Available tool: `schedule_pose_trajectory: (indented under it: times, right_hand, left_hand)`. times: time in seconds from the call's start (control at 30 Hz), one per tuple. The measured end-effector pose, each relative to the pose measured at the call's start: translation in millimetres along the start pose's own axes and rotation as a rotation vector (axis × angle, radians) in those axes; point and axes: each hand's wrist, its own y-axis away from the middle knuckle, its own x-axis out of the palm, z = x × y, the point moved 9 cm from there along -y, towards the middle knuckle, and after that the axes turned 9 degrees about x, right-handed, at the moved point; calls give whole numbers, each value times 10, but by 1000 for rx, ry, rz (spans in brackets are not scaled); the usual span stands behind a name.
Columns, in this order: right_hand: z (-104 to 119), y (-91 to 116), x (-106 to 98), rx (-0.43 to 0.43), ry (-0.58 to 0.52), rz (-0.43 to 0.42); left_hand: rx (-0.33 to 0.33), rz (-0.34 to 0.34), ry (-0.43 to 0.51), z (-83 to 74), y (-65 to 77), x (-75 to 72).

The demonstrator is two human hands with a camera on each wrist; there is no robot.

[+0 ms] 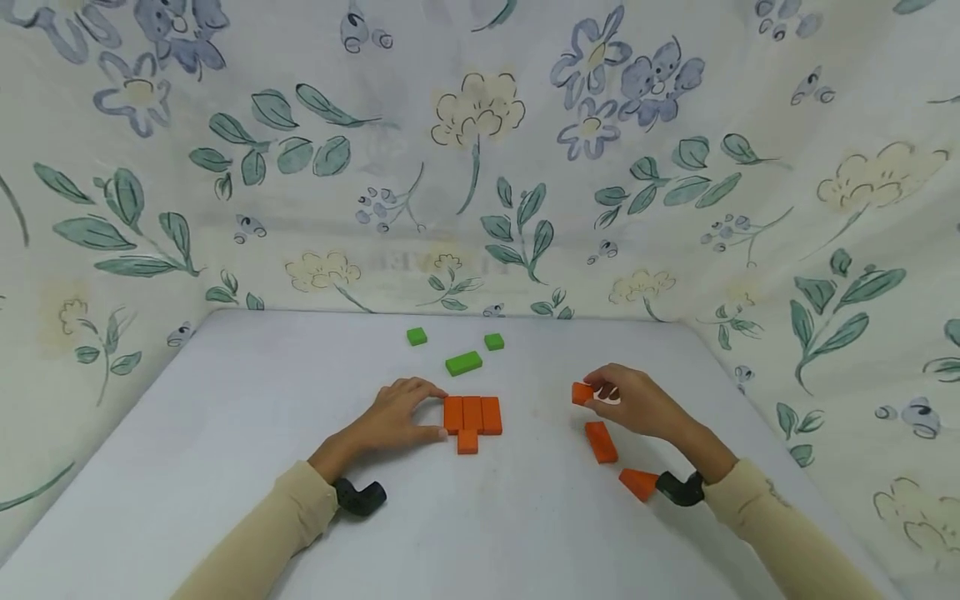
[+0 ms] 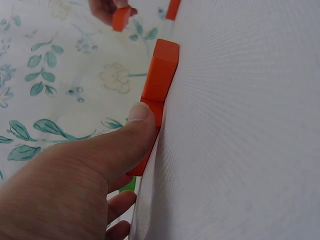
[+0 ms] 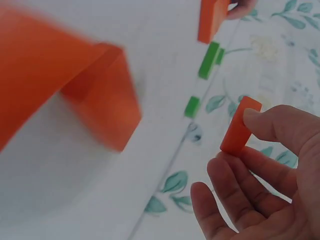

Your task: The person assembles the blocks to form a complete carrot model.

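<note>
On the white table, three upright orange rectangular blocks (image 1: 472, 414) lie side by side, with a small orange block (image 1: 467, 442) against their near edge. My left hand (image 1: 393, 417) pinches the leftmost block (image 1: 453, 408) between thumb and index finger at its near and far ends. In the left wrist view, the thumb presses the block's near end while the other fingers are partly hidden behind. Off to the right, my right hand (image 1: 633, 402) holds a small orange block (image 3: 240, 127) above the table, between thumb and fingertips; its remaining fingers are loosely bent.
Beyond the orange group lie a longer green block (image 1: 463, 363) and two small green blocks (image 1: 417, 336). Near the right forearm are an orange rectangular block (image 1: 601, 442) and an orange tapered block (image 1: 638, 483). Floral cloth (image 1: 465, 208) hangs around the table's back and sides.
</note>
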Motion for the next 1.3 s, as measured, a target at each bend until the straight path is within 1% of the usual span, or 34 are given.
schedule_pose_trajectory:
  times: [0.13,0.3,0.33,0.5,0.57,0.73,0.83,0.93,1.03,1.17,1.3]
  right_hand:
    - [214,6,76,-26,-24,11]
    - [470,-27,130,-95,-59,10]
    - [504,-37,154,-98,-66,17]
    - [598,-89,298,-71,-89,65]
    - [639,-102,348,-75,-96,72]
    - [747,-114,455,-102,-119,75]
    - [796,-102,541,-112,-123,92]
    - [845,-92,620,-147,-117,98]
    - [903,-92,690,-185,-118,94]
    - [948,-104,801,-219,-90,96]
    - [958,-102,900,-229,-51,110]
  left_hand:
    - [-4,2,13,24,20,43]
    - [9,-9,2,-5,-9,-15]
    - [11,-11,1,-8,-7,-19]
    - [12,-2,-1,-18,6,-20]
    - [9,1,-1,-17,7,-23]
    - [14,-8,-9,-10,-5,-37]
    - [11,3,1,-4,-4,-18]
    - [8,20,8,4,-4,12]
    - [10,12,-1,16,-12,13]
    - [11,-7,-15,41,-29,-11]
    - [14,8,-7,42,-35,-14]
